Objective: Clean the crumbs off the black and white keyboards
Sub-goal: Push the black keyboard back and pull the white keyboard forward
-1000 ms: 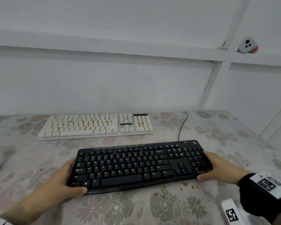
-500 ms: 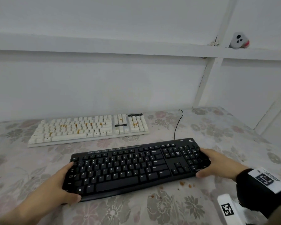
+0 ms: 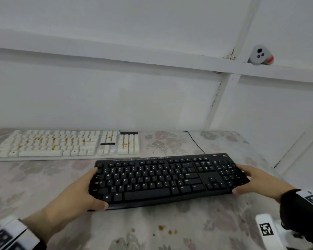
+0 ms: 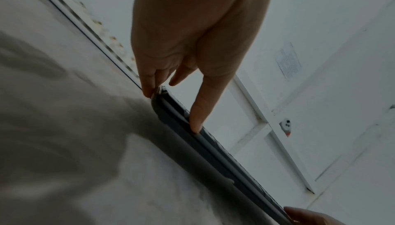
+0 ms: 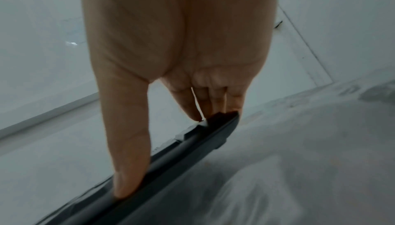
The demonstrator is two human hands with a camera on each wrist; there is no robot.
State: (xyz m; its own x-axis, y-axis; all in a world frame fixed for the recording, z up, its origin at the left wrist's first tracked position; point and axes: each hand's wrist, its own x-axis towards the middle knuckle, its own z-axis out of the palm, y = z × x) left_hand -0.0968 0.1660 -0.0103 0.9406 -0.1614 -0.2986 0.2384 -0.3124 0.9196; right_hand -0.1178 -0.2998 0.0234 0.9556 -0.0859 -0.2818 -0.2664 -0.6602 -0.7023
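Note:
The black keyboard [image 3: 161,179] is held by both ends a little above the flowered tablecloth [image 3: 34,186]; its keys look free of crumbs. My left hand [image 3: 90,190] grips its left end, thumb on the front edge. My right hand [image 3: 249,179] grips the right end the same way. In the left wrist view the thumb and fingers [image 4: 149,90] pinch the keyboard's edge [image 4: 213,146]. The right wrist view shows the same pinch on the other end [image 5: 192,144]. The white keyboard [image 3: 61,145] lies at the back left, with orange crumbs between its keys.
Orange crumbs [image 3: 167,230] lie on the cloth in front of the black keyboard. Its black cable [image 3: 193,141] runs back toward the wall. A small white device [image 3: 260,55] sits on the wall ledge. The table's right edge is close to my right hand.
The black keyboard has moved to the right, away from the white keyboard and from the crumbs on the cloth. Both hands have kept their hold.

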